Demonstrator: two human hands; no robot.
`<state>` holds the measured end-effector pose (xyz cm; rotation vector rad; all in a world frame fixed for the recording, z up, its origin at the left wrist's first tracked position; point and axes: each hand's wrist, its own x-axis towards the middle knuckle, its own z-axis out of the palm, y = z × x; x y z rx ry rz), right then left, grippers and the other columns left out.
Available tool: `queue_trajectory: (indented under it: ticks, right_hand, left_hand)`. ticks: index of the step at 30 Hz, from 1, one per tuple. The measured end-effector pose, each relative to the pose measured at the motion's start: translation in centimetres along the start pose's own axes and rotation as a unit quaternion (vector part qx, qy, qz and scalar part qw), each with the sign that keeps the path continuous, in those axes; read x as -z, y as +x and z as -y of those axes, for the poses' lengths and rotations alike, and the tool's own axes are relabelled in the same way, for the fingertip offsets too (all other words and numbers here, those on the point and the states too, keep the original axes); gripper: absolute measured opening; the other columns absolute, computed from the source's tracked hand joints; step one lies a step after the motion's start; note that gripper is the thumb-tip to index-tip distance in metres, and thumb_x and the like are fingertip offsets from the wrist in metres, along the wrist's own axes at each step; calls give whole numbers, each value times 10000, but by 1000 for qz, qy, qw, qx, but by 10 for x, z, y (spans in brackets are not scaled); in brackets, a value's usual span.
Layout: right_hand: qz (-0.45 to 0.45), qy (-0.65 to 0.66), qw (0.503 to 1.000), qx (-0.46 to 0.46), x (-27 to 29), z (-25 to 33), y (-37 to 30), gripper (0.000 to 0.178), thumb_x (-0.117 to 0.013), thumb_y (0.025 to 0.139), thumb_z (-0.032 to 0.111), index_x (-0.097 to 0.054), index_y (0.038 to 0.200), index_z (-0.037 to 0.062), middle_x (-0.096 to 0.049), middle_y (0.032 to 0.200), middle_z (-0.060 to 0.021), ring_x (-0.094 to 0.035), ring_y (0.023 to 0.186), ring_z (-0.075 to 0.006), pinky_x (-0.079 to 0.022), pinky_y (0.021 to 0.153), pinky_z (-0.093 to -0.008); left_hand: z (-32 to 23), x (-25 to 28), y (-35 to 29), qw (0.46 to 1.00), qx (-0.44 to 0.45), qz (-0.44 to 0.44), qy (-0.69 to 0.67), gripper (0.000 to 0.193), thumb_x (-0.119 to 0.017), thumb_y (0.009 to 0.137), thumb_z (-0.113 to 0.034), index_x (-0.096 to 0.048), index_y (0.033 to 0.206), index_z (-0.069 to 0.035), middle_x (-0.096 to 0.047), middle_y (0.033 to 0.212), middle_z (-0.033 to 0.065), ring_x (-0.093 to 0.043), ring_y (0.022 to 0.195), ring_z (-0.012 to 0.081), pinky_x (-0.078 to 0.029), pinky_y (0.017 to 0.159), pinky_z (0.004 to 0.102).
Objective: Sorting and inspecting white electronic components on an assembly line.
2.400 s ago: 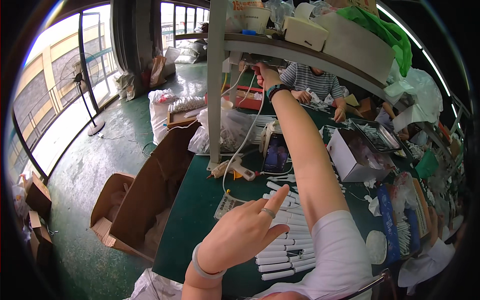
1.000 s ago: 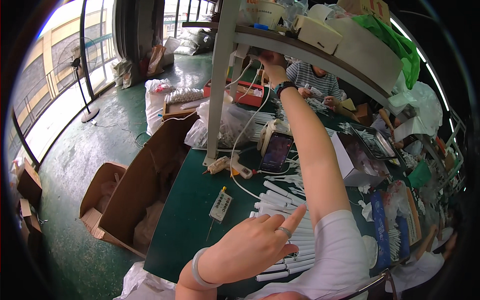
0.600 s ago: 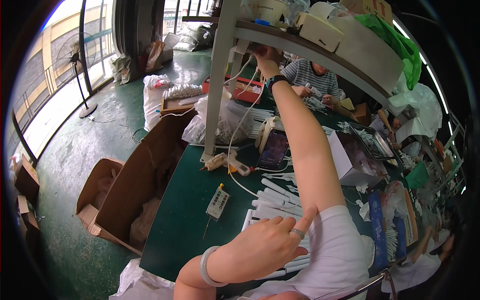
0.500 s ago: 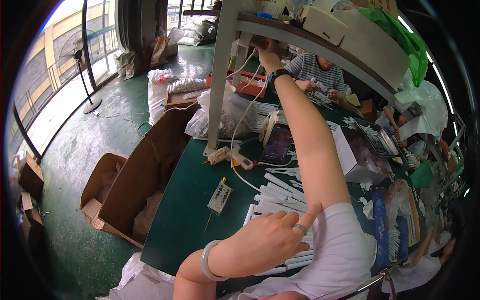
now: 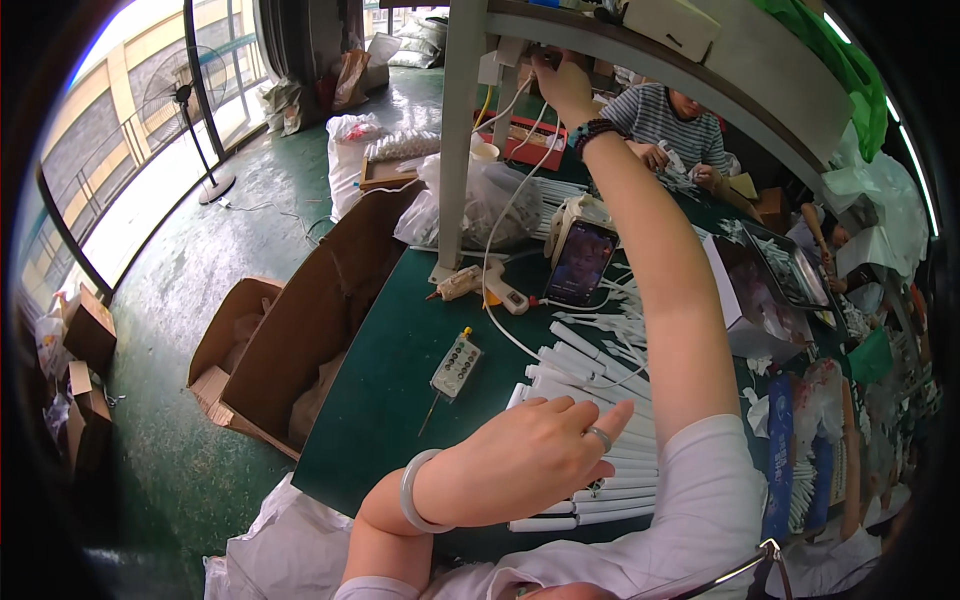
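Note:
My left hand, with a bangle and a ring, hovers over a row of slim white tubes on the dark green table. Its index finger is stretched out and the thumb stands apart; its palm side is hidden. My right arm reaches up to the shelf's underside, where my right hand is closed beside white cables. What its fingers grip is hidden in shadow. Left of the tubes lie a small grey box with dark knobs and a glue gun. Behind them, a lit phone leans upright.
A white shelf post rises from the table's far left. Open cardboard boxes stand beyond the left edge. A co-worker in a striped top sits across the table. At the right are a white carton and a metal tray.
My view has shifted, so the scene sits farther right and lower. My left index fingertip has come away from my right sleeve. My right hand remains up under the shelf.

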<state>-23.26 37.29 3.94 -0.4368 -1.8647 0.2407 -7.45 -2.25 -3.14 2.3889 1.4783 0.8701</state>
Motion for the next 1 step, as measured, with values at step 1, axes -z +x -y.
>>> queue_trajectory:
  ticks: [1]
  right_hand:
    - [46,28,998,-28,9,31,-15,474,-605,812,330,-502,1202,80,-621,1048,-189,-609,953,-299,-481,794,-402]
  left_hand:
    - [-1,2,-7,1000,17,4,13,605,-608,832,-173,-317,1327,19,-605,946,145,-593,800,291,-471,708,347]
